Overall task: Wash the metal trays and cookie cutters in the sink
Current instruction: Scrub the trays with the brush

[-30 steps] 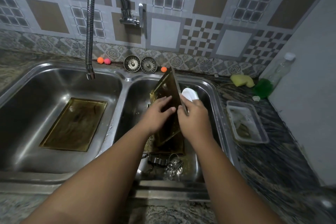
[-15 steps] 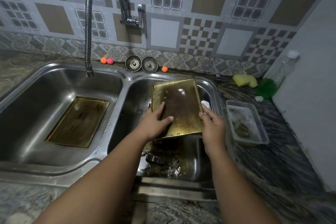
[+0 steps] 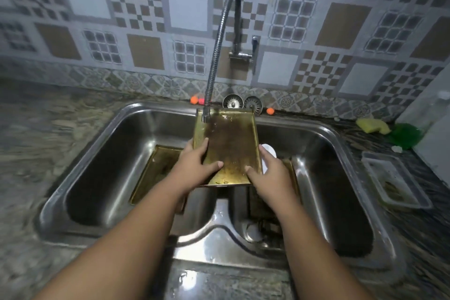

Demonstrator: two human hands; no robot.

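Note:
A gold-coloured metal tray (image 3: 231, 143) with brown grime is held flat over the divider of the double sink (image 3: 136, 114), its far end under the faucet spout (image 3: 206, 114). My left hand (image 3: 194, 165) grips its left edge, thumb on top. My right hand (image 3: 270, 175) grips its near right corner. A second gold tray (image 3: 155, 173) lies in the left basin. Another tray (image 3: 292, 173) lies in the right basin, mostly hidden. Dark cookie cutters (image 3: 265, 225) lie near the right basin's front, blurred.
A white object (image 3: 269, 151) shows behind my right hand. Two metal strainers (image 3: 242, 102) and small orange balls (image 3: 194, 100) sit on the back ledge. A yellow sponge (image 3: 372, 125), a green-filled bottle (image 3: 405, 134) and a clear plastic container (image 3: 394, 182) are on the right counter.
The tray went from standing on edge in the right basin to lying flat, then moved left to the divider under the spout. The view shifted so the sink sits centred.

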